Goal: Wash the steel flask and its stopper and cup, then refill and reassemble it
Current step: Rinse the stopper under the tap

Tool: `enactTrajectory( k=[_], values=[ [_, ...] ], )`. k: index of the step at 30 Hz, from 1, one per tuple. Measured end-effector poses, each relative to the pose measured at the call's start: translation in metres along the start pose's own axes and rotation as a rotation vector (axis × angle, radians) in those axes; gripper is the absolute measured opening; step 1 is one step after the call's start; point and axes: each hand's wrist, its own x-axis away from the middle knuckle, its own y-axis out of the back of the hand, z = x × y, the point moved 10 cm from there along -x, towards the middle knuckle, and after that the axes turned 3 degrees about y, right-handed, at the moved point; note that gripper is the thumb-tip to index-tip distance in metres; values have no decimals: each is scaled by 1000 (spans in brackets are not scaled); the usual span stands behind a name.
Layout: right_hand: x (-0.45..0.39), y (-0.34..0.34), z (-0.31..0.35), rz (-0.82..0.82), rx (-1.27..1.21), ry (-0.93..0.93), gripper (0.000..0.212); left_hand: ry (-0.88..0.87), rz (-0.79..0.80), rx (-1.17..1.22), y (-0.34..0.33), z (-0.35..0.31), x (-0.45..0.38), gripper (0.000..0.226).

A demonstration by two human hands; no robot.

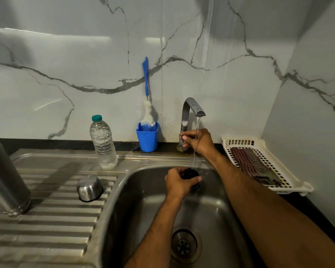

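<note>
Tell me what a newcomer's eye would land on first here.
The two hands over the sink: the left hand holds the black stopper under a thin stream from the tap, while the right hand grips the tap handle. Next, the blue brush standing in its blue holder against the marble wall, and the steel cup upside down on the draining board.

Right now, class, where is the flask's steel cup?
In the head view the steel cup sits upside down on the ribbed draining board, left of the sink basin, between the steel flask and the plastic water bottle.
</note>
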Motion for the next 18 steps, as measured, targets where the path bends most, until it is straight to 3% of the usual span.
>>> enactTrajectory(
  k=[5,12,18],
  values=[
    [30,26,-22,-238,-120,-133,16,-10,26,-29,0,1,-1,51],
    [115,4,-70,-12,-146,-536,21,-23,59,-44,-1,0,2,47],
    [145,-6,-80,29,-343,-587,30,39,76,10,0,7,7,50]
  ],
)
